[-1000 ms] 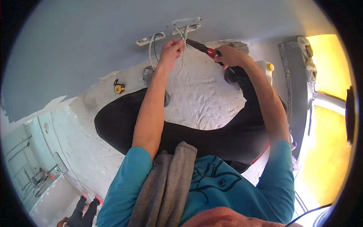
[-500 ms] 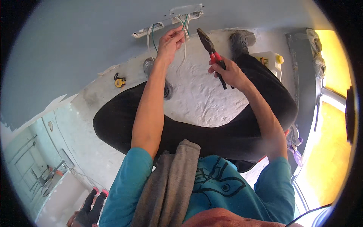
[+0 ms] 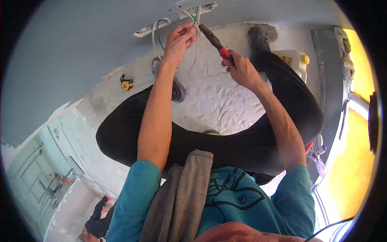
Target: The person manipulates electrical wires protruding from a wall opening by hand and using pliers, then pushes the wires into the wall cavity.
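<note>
My left hand (image 3: 179, 41) pinches a bundle of thin white and green wires (image 3: 196, 19) that come out of a cutout box (image 3: 207, 7) in the grey wall. In my right hand (image 3: 242, 69) is a pair of pliers (image 3: 213, 39) with dark metal jaws and red-and-black handles. Its jaw tip is right beside the wires and my left fingertips; whether it touches them I cannot tell. One loose white wire dangles below my left fingers. Left of that hand, a second wall box (image 3: 141, 33) has more white and green wires hanging from it.
A yellow-and-black tape measure (image 3: 126, 84) lies on the dusty floor to the left. At the right stands a white jug (image 3: 299, 62) with a yellow cap, beyond my bent leg (image 3: 288, 88). Another person (image 3: 98, 220) is partly visible at the lower left.
My right hand has brought the pliers up and left, from apart to close beside the wires. My left hand keeps its pinch on them. The view has shifted slightly.
</note>
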A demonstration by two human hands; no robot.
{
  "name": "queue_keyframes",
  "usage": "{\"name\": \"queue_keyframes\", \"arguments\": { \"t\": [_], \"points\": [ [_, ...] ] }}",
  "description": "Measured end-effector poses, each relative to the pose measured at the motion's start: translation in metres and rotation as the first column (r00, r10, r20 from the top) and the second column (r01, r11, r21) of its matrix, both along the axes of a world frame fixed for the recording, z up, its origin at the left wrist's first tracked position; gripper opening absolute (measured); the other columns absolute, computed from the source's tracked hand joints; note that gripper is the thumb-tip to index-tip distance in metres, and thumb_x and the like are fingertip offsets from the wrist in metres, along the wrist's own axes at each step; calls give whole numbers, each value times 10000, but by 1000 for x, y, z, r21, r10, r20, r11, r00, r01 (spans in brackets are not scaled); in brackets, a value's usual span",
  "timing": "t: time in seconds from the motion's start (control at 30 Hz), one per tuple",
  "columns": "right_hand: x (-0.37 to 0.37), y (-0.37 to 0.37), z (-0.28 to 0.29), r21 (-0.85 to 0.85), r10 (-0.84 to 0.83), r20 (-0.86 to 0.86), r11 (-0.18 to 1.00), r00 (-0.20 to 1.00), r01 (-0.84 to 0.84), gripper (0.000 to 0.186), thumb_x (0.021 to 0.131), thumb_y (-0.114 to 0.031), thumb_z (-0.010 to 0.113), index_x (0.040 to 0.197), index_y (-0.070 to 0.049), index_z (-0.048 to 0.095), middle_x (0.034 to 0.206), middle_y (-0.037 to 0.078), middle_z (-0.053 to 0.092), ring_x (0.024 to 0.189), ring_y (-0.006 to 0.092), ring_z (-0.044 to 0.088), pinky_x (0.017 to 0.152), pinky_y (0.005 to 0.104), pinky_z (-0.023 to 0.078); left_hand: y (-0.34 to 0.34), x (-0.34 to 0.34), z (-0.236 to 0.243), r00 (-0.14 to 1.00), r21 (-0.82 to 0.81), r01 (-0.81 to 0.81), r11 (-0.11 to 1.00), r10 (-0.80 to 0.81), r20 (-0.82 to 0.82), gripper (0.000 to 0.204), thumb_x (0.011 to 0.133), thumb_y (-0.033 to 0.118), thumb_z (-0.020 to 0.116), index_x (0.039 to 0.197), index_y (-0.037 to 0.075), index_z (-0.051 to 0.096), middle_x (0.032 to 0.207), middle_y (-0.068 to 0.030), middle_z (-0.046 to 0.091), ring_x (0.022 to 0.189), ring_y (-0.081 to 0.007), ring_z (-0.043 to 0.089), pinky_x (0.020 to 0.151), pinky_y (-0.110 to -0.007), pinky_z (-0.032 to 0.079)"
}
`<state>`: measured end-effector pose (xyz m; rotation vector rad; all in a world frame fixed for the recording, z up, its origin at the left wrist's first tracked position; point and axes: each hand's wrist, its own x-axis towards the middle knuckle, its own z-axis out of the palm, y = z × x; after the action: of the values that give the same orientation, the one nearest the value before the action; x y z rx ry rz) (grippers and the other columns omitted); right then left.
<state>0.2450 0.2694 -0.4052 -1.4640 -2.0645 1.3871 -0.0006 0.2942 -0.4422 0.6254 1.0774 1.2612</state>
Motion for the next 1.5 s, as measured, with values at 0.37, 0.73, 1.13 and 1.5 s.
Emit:
{"name": "queue_keyframes", "arguments": {
  "t": [0.37, 0.73, 1.13, 1.5],
  "points": [
    [-6, 9, 1, 192, 9, 86, 981, 996, -26, 207, 992, -146, 564, 1103, 28, 564, 859, 211, 696, 804, 407, 681, 725, 467, 508, -1, 3, 0, 994, 71, 16, 997, -8, -105, 306, 942, 183, 714, 1233, 95, 681, 810, 29, 619, 683, -43, 524, 527, -189, 338],
    [-10, 8, 7, 182, 19, 128, 982, 992, -42, 225, 975, -150, 549, 1112, 27, 548, 987, 290, 647, 944, 498, 619, 811, 555, 471, -1, 5, 5, 986, 66, 0, 998, 11, -165, 304, 939, 182, 718, 1227, 91, 687, 803, 28, 631, 675, -42, 522, 527, -190, 342],
    [-15, 13, 35, 209, 31, 288, 973, 957, -94, 209, 992, -164, 522, 1065, 23, 581, 851, 273, 677, 785, 501, 650, 707, 548, 516, -2, 7, 9, 965, 80, -6, 997, 26, -260, 266, 950, 169, 698, 1206, 96, 699, 780, 42, 618, 658, -37, 513, 532, -197, 347],
    [-12, 9, 17, 7, -37, 78, 999, 996, 36, 210, 998, -152, 561, 1104, 22, 612, 780, 171, 670, 686, 297, 685, 656, 411, 530, -2, 17, 8, 985, 64, -56, 996, 66, -157, 259, 945, 150, 698, 1199, 94, 701, 798, 36, 629, 658, -38, 516, 524, -191, 353]
  ]
}}
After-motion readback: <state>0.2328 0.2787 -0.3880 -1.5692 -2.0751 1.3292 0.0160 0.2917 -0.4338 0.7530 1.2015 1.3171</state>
